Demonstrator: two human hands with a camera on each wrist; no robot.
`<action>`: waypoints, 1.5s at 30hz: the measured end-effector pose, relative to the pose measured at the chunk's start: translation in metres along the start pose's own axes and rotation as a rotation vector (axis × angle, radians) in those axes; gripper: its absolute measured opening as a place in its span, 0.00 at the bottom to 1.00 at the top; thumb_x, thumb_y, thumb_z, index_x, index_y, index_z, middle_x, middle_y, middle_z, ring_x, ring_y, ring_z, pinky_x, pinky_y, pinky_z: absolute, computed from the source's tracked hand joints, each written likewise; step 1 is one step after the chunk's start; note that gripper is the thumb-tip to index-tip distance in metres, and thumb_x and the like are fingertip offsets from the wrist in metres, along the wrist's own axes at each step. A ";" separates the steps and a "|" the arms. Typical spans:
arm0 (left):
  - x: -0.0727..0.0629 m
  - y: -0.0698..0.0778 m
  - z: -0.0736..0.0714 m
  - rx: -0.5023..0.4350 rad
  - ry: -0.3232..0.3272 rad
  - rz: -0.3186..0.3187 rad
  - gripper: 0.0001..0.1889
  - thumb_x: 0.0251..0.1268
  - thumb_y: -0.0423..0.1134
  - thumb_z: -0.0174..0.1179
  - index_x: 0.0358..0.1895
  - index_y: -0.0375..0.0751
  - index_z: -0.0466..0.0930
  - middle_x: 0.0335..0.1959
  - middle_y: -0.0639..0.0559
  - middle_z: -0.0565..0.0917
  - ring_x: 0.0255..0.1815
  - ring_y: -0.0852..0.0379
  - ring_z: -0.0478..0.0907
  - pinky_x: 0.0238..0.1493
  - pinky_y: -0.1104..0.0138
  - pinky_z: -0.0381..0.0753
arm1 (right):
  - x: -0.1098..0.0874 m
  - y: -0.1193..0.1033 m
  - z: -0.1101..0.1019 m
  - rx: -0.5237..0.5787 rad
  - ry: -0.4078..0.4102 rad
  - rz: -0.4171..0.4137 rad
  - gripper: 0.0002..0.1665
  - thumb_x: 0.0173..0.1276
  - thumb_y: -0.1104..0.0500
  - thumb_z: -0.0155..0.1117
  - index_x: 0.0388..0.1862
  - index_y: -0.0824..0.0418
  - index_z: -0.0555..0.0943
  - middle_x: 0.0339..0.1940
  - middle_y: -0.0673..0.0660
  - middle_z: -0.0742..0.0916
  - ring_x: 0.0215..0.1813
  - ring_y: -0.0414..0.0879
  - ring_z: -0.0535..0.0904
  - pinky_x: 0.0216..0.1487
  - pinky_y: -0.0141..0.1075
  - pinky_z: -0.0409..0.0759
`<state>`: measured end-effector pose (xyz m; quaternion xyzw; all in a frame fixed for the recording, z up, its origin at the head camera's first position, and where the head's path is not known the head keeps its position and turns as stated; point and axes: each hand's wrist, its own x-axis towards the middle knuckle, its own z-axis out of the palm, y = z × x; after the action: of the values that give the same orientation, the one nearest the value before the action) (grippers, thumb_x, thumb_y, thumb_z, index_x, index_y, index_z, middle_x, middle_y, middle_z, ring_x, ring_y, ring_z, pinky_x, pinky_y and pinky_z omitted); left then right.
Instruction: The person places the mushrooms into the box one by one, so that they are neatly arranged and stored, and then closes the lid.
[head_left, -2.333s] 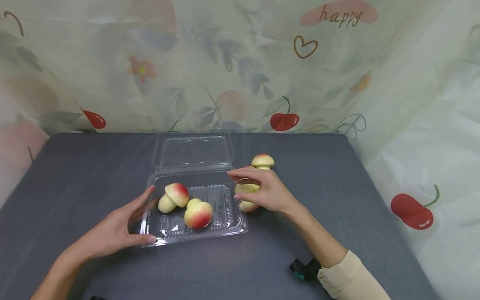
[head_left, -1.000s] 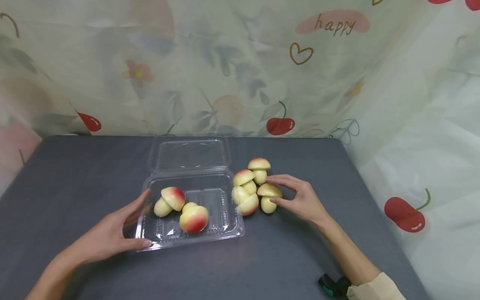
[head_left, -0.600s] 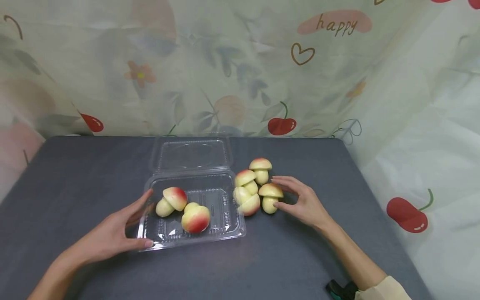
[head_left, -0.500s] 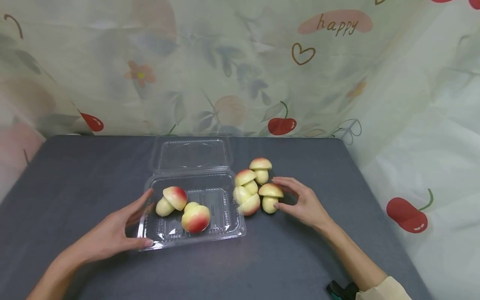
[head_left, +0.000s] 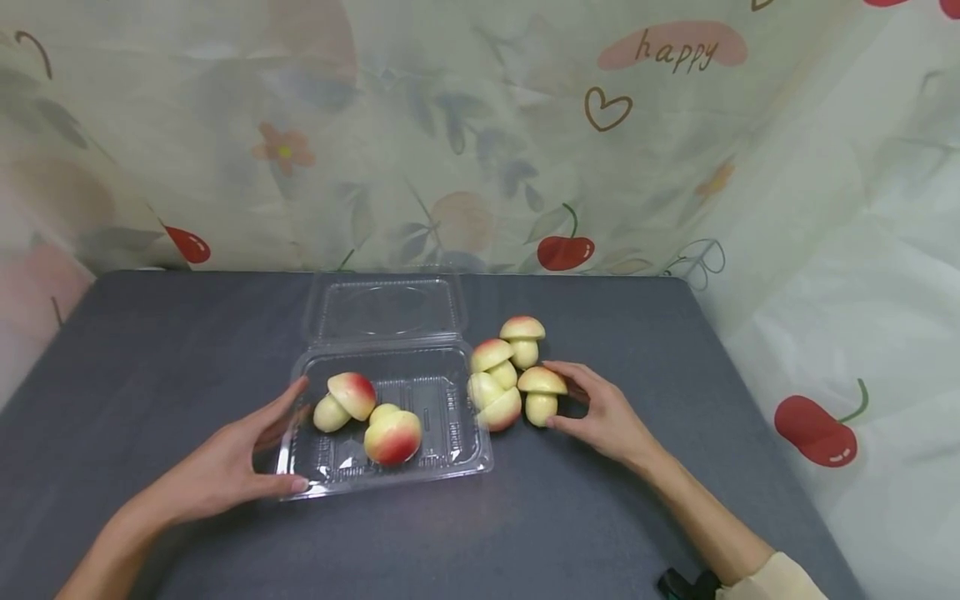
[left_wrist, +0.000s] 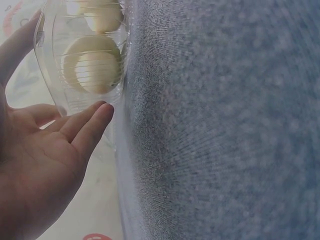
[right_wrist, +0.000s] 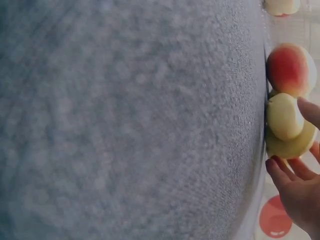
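Note:
In the head view a clear plastic clamshell box stands with its lid folded back. Two yellow toy mushrooms with reddish caps, one at left and one nearer the front, lie in it. My left hand spans the box's left end, thumb by the front corner; its fingers look mostly straight against the plastic in the left wrist view. On the right, my right hand holds an upright toy mushroom, fingers at the cap and thumb at the stem. The right wrist view shows fingertips against the cap.
Three more toy mushrooms sit clustered between the box and my right hand: a rear one, a middle one and a tipped front one. A patterned curtain hangs behind the dark grey table.
My right hand has moved from over the cluster beside the box rightward to the upright mushroom, and its fingers and thumb have come in around it. My left hand stays at the box.

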<state>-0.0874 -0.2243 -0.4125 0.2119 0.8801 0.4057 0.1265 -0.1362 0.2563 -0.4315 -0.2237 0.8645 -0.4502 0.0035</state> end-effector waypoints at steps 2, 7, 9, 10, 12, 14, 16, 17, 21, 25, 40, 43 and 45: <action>0.000 0.000 0.000 -0.002 0.003 -0.001 0.62 0.50 0.60 0.73 0.81 0.45 0.42 0.79 0.40 0.54 0.69 0.43 0.70 0.57 0.84 0.64 | 0.001 0.001 0.001 -0.007 -0.004 -0.004 0.45 0.53 0.62 0.80 0.70 0.58 0.72 0.64 0.55 0.78 0.66 0.48 0.75 0.63 0.36 0.74; 0.000 0.001 0.001 -0.006 0.005 -0.005 0.62 0.49 0.61 0.73 0.81 0.44 0.42 0.79 0.40 0.53 0.69 0.43 0.70 0.57 0.84 0.64 | 0.002 0.002 0.002 -0.030 -0.006 0.007 0.47 0.53 0.61 0.81 0.71 0.58 0.71 0.64 0.55 0.78 0.65 0.48 0.75 0.63 0.36 0.74; 0.000 0.001 0.001 -0.004 0.003 -0.009 0.62 0.49 0.61 0.73 0.81 0.44 0.42 0.79 0.40 0.53 0.69 0.43 0.69 0.57 0.84 0.64 | 0.002 0.002 0.003 -0.045 -0.001 0.022 0.47 0.53 0.61 0.81 0.71 0.58 0.71 0.64 0.54 0.78 0.65 0.47 0.75 0.63 0.37 0.74; 0.000 0.001 0.001 -0.003 0.002 -0.012 0.62 0.49 0.61 0.73 0.81 0.44 0.42 0.79 0.40 0.53 0.69 0.42 0.69 0.57 0.84 0.64 | 0.002 0.002 0.003 -0.050 0.003 0.030 0.47 0.52 0.61 0.81 0.71 0.58 0.71 0.64 0.54 0.78 0.65 0.46 0.75 0.63 0.37 0.74; 0.000 0.001 0.001 0.000 -0.002 -0.017 0.63 0.49 0.62 0.73 0.81 0.45 0.41 0.79 0.40 0.53 0.69 0.42 0.69 0.57 0.84 0.63 | 0.002 0.003 0.004 -0.059 0.009 0.036 0.48 0.52 0.61 0.81 0.72 0.57 0.71 0.63 0.54 0.78 0.64 0.46 0.76 0.62 0.37 0.75; 0.000 0.001 0.001 0.000 -0.003 -0.019 0.63 0.49 0.62 0.73 0.81 0.45 0.41 0.79 0.40 0.53 0.69 0.42 0.70 0.57 0.83 0.64 | 0.002 0.003 0.004 -0.060 0.016 0.035 0.48 0.52 0.61 0.82 0.71 0.58 0.71 0.62 0.55 0.79 0.63 0.46 0.76 0.61 0.38 0.75; 0.000 0.001 0.000 -0.006 -0.003 -0.017 0.63 0.49 0.61 0.73 0.81 0.45 0.41 0.79 0.40 0.54 0.68 0.43 0.70 0.57 0.83 0.64 | 0.002 0.003 0.004 -0.060 0.022 0.033 0.47 0.52 0.61 0.82 0.71 0.58 0.71 0.61 0.55 0.79 0.62 0.47 0.77 0.61 0.38 0.76; 0.000 0.001 0.000 -0.009 -0.004 -0.008 0.62 0.49 0.61 0.73 0.81 0.45 0.41 0.79 0.40 0.54 0.68 0.43 0.71 0.57 0.83 0.65 | 0.002 0.002 0.004 -0.061 0.024 0.033 0.47 0.52 0.61 0.82 0.71 0.59 0.71 0.61 0.55 0.80 0.62 0.46 0.77 0.61 0.38 0.76; -0.001 0.001 0.000 -0.029 -0.002 0.025 0.61 0.51 0.57 0.74 0.81 0.45 0.41 0.78 0.38 0.55 0.67 0.41 0.72 0.57 0.82 0.67 | 0.002 0.002 0.002 -0.071 0.029 0.035 0.47 0.52 0.60 0.82 0.71 0.59 0.72 0.61 0.54 0.80 0.62 0.46 0.76 0.60 0.37 0.76; -0.001 0.001 -0.001 -0.031 0.001 0.029 0.61 0.51 0.57 0.74 0.81 0.45 0.41 0.79 0.39 0.54 0.67 0.41 0.71 0.57 0.83 0.66 | 0.001 0.000 -0.001 -0.071 0.039 0.027 0.47 0.52 0.59 0.82 0.71 0.58 0.72 0.62 0.53 0.79 0.62 0.46 0.76 0.60 0.37 0.77; 0.001 0.000 0.001 0.007 0.004 -0.005 0.63 0.49 0.61 0.73 0.81 0.44 0.41 0.80 0.40 0.52 0.69 0.43 0.68 0.57 0.85 0.62 | 0.002 -0.032 -0.014 -0.020 0.045 -0.057 0.45 0.50 0.70 0.80 0.68 0.64 0.72 0.60 0.59 0.80 0.58 0.50 0.78 0.59 0.42 0.77; 0.001 0.001 0.001 0.013 0.000 -0.019 0.63 0.48 0.62 0.73 0.81 0.45 0.41 0.80 0.41 0.52 0.69 0.43 0.69 0.57 0.85 0.61 | 0.001 -0.045 -0.016 -0.019 0.040 -0.079 0.44 0.50 0.71 0.79 0.68 0.68 0.72 0.59 0.61 0.80 0.58 0.49 0.78 0.59 0.39 0.77; 0.001 0.001 0.001 0.016 -0.002 -0.027 0.63 0.48 0.62 0.73 0.81 0.45 0.41 0.80 0.41 0.52 0.69 0.43 0.69 0.57 0.85 0.61 | 0.002 -0.048 -0.016 -0.011 0.039 -0.095 0.44 0.51 0.71 0.79 0.68 0.68 0.72 0.59 0.61 0.80 0.58 0.47 0.78 0.60 0.37 0.77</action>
<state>-0.0874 -0.2220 -0.4123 0.2016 0.8859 0.3966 0.1311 -0.1228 0.2443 -0.3840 -0.2557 0.8552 -0.4493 -0.0362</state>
